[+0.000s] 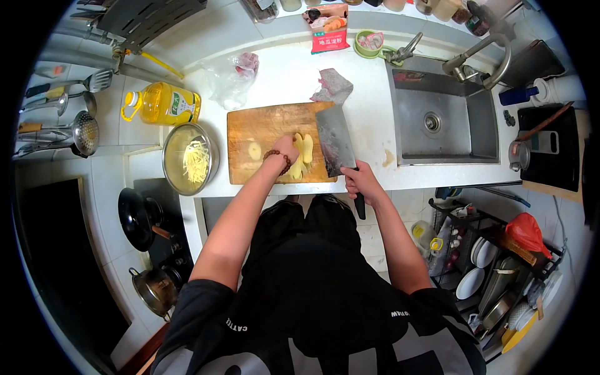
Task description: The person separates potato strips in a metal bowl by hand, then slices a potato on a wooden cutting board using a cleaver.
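Note:
A wooden cutting board (250,128) lies on the white counter. On its right half are pale yellow slices (307,149), with my left hand (286,149) touching their left side, fingers bent and pointing down; whether it grips a slice is hidden. One round slice (254,150) lies apart on the left of the board. My right hand (364,182) is wrapped round the black handle of a cleaver (336,137), whose wide blade is over the board's right edge. Left of the board, a metal bowl (170,150) holds thin pale yellow shreds (196,161).
An oil bottle (169,104) stands behind the bowl. A plastic bag (228,81), a crumpled grey cloth-like piece (334,86) and a red packet (328,30) are behind the board. The sink (431,147) is at right, a black wok (136,219) at lower left.

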Motion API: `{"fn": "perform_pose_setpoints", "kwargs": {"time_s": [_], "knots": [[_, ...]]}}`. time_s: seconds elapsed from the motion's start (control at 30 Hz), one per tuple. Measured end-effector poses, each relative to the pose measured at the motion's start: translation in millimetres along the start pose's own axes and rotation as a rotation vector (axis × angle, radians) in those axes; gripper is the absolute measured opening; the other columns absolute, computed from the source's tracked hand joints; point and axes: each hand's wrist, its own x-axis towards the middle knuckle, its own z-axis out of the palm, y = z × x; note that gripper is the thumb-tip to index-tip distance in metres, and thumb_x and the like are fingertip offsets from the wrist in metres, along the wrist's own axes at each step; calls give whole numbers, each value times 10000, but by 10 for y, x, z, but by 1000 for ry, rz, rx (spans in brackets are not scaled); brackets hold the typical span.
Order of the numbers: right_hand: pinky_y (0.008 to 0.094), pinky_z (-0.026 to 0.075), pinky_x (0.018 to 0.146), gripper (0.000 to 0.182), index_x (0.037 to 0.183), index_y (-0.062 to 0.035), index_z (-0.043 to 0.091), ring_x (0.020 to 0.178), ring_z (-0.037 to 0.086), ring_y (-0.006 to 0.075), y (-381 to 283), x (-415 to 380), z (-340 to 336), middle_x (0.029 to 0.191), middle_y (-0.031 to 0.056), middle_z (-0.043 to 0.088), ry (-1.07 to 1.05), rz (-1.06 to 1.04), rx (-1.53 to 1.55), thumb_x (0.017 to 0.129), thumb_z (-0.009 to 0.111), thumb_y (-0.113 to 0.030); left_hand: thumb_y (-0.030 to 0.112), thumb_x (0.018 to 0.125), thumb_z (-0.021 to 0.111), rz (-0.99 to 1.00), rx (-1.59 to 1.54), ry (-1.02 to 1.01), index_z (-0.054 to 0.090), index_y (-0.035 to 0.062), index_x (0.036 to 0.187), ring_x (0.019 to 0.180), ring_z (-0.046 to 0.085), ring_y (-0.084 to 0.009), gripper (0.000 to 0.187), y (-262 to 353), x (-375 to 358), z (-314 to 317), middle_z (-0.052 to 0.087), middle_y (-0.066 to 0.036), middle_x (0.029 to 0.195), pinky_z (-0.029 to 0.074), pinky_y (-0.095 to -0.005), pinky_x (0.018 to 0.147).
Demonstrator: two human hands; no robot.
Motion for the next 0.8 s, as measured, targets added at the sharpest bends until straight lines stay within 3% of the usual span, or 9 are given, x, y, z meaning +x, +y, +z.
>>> {"fn": "perform_pose_setpoints", "kwargs": {"time_s": [0.07, 0.13, 0.17, 0.23, 0.37, 0.53, 0.57, 0.63, 0.8], "knots": [[305, 323, 408, 205, 936, -112, 449, 449, 343, 88, 6, 4, -12, 603, -36, 363, -25, 14, -3, 1039, 621, -150, 67, 932, 581, 25, -27, 45, 694, 35, 1231, 1057, 731, -322, 322, -38, -60, -2, 759, -165, 1132, 577, -406, 935], [306, 325, 408, 201, 935, -111, 450, 448, 342, 89, 28, -1, -20, 604, -37, 362, -26, 12, 2, 1042, 617, -149, 56, 936, 617, -167, -732, -43, 706, 26, 1193, 994, 733, -256, 273, -143, -111, -65, 759, -129, 1103, 583, -368, 907], [307, 327, 408, 199, 933, -111, 451, 448, 341, 90, 36, -3, -23, 605, -38, 362, -28, 9, 2, 1044, 612, -147, 56, 936, 617, -169, -730, -44, 706, 26, 1193, 994, 733, -256, 273, -222, -137, -128, 759, -129, 1103, 583, -368, 907], [307, 328, 407, 189, 938, -107, 457, 447, 344, 89, 26, -19, -26, 605, -38, 364, -16, 13, -6, 1043, 609, -145, 74, 931, 688, 80, -373, 199, 718, 36, 1150, 955, 723, -199, 224, -497, -146, -259, 759, -99, 1054, 583, -343, 871], [304, 336, 403, 137, 975, -89, 490, 443, 360, 89, 19, -34, -7, 603, -36, 382, -1, -11, -21, 1036, 602, -137, 173, 889, 807, 60, -221, 147, 734, 37, 1102, 932, 721, -193, 263, -910, -183, -348, 765, -94, 1014, 577, -350, 856], [313, 374, 394, 112, 1014, -66, 516, 430, 406, 99, 47, -91, 89, 598, -17, 425, 54, -59, -86, 1028, 602, -137, 311, 810, 893, 46, -142, 26, 666, 5, 1217, 974, 729, -242, 558, -849, -300, -245, 757, -136, 1079, 582, -395, 883], [317, 388, 393, 116, 1020, -58, 518, 427, 420, 103, 72, -96, 101, 597, -9, 438, 52, -74, -102, 1026, 602, -138, 366, 804, 898, 72, -51, 53, 616, 2, 1313, 1051, 728, -282, 686, -769, -330, -236, 745, -172, 1152, 578, -416, 927], [318, 394, 391, 120, 1035, -46, 522, 426, 433, 109, 134, -114, 121, 594, -3, 444, 66, -87, -85, 1025, 601, -136, 387, 836, 873, 145, -46, 90, 600, 9, 1358, 1113, 719, -305, 700, -738, -327, -149, 733, -189, 1214, 568, -412, 963], [322, 397, 385, 158, 1102, -19, 540, 423, 448, 120, 371, -117, 196, 588, 7, 452, 117, -122, -81, 1022, 607, -137, 325, 929, 786, 84, -249, 2, 602, 34, 1377, 1121, 718, -301, 565, -945, -26, 41, 737, -192, 1216, 564, -394, 966]]}}
